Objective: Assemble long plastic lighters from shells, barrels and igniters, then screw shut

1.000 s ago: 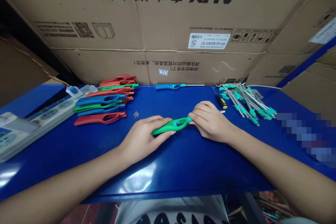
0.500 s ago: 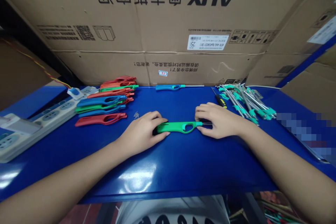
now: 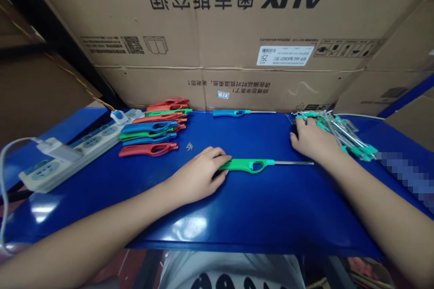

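My left hand [image 3: 203,172] grips the rear end of a green gas lighter [image 3: 241,165] lying on the blue table. The lighter's long metal tube points right, with a teal collar where it joins the body. My right hand [image 3: 313,141] is at the back right, its fingers closed around the dark handle of a screwdriver [image 3: 294,130]. Most of that handle is hidden under the fingers; its thin shaft points toward the cardboard. Just beyond my right hand lies a pile of metal lighter tubes [image 3: 351,133] with teal ends.
Red, orange, green and blue lighter bodies [image 3: 149,149] lie stacked at the left, beside a white power strip [image 3: 73,156]. Tiny metal pins or screws [image 3: 189,146] sit near them. A blue lighter [image 3: 228,113] rests against the cardboard wall [image 3: 203,22].
My right hand has let go of the lighter's metal tube and moved back and right onto the screwdriver. My left hand still holds the green lighter. The view has shifted slightly left.
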Available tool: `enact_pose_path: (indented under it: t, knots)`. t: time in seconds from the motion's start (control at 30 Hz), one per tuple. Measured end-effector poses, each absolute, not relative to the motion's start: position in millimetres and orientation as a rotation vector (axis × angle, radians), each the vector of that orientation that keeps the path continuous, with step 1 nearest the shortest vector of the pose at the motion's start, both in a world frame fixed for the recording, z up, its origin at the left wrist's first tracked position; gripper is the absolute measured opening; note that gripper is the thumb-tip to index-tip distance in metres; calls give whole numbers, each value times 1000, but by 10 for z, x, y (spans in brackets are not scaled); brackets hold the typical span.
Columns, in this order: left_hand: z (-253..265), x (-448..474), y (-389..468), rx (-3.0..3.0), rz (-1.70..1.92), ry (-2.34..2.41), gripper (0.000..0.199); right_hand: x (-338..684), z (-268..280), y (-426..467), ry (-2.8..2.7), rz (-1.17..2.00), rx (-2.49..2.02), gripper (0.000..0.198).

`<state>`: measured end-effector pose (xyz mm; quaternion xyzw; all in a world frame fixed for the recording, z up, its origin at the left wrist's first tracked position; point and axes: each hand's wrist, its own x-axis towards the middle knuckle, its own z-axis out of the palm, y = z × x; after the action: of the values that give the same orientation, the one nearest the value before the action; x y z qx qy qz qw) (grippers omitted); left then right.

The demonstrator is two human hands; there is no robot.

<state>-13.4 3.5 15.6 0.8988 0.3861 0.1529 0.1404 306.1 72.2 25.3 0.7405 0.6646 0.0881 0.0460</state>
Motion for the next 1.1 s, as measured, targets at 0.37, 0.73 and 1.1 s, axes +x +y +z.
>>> enact_pose_path:
  t: [0.37, 0.73, 1.1]
  knots:
    - [175, -85, -67, 2607, 409, 1043, 35, 2542, 317, 749, 3147, -174, 2157, 25]
    - [190, -74, -147, 2567, 437, 986, 37, 1626, 300, 710, 3264, -1378, 1479, 18]
    - [177, -74, -142, 2571, 464, 967, 33, 1558, 352, 685, 3234, -1568, 1544, 18]
